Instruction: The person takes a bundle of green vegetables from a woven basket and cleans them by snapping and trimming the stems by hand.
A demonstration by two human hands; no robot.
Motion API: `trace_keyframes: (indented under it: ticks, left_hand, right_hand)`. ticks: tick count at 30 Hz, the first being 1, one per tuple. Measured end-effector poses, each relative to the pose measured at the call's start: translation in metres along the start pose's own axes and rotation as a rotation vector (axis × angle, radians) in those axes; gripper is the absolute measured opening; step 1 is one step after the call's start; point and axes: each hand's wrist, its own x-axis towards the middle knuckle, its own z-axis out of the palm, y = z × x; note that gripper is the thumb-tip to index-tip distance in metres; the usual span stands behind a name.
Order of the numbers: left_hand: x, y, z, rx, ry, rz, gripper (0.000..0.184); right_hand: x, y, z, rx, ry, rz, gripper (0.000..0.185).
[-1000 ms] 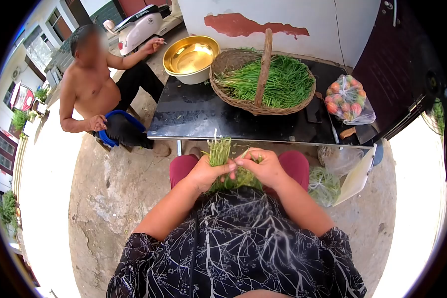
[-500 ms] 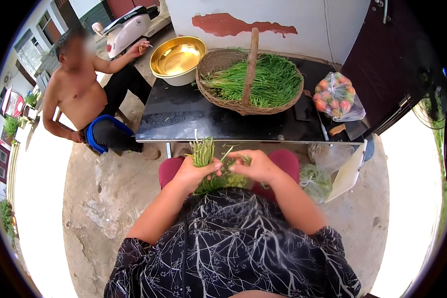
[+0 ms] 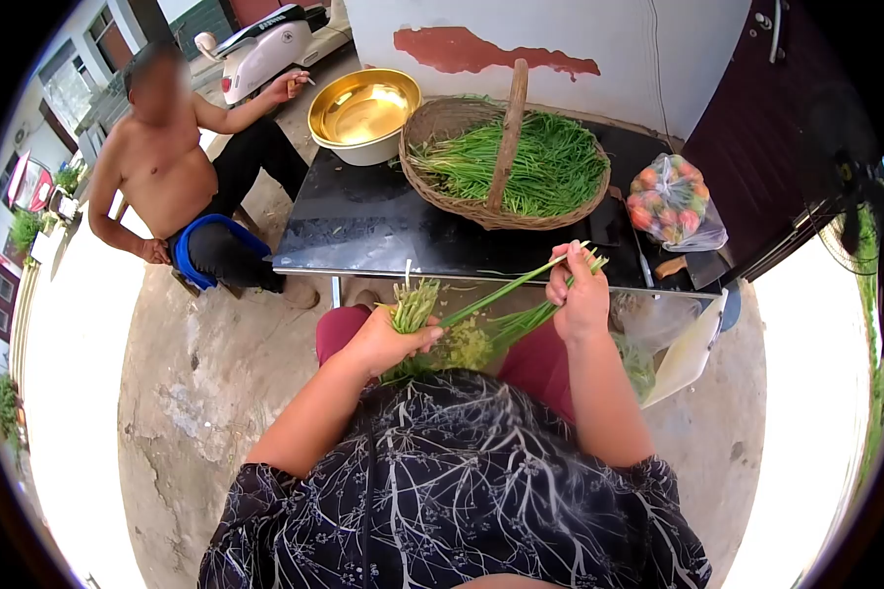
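Note:
My left hand point(image 3: 388, 343) is closed around a bundle of green stalks point(image 3: 415, 304), their cut-looking ends pointing up. Farther right and a little higher, my right hand point(image 3: 580, 293) pinches several long green stems point(image 3: 527, 319). One stem stretches from my right hand down toward the bundle. Yellowish-green scraps point(image 3: 467, 344) lie low between my knees, below the table edge. On the black table point(image 3: 354, 231) stands a wicker basket point(image 3: 462, 208) heaped with long green leafy vegetables point(image 3: 550, 162).
A gold-coloured basin point(image 3: 363, 110) stands left of the basket. At the table's right are a bag of red-and-green fruit point(image 3: 670, 201), a knife point(image 3: 646, 271) and a cleaver point(image 3: 702, 267). Another person point(image 3: 162, 177) sits at the left. A white board point(image 3: 688, 353) leans below.
My right hand has moved right and up, away from the bundle, and now holds long green stems. The other person's lower hand has dropped to the hip. The view has shifted slightly.

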Motion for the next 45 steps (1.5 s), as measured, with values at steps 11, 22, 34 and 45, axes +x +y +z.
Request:
trace_keyframes:
  ticks: [11,22,34,45]
  left_hand:
    - [0.004,0.000,-0.012,0.011,0.023,0.012,0.024]
    - [0.030,-0.021,-0.028,-0.513,0.456,-0.048,0.011]
    - [0.004,0.007,0.003,-0.420,-0.087,0.209,0.053]
    - [0.008,0.000,0.005,-0.332,-0.094,0.252,0.030]
  right_hand:
    - [0.004,-0.011,-0.012,0.098,0.165,-0.068,0.024]
    - [-0.058,-0.034,0.051,-0.451,-0.396,-0.821,0.018]
    - [-0.039,0.026,0.062,-0.611,-0.442,0.006,0.014]
    - [-0.032,0.045,0.051,-0.529,-0.308,0.099,0.011]
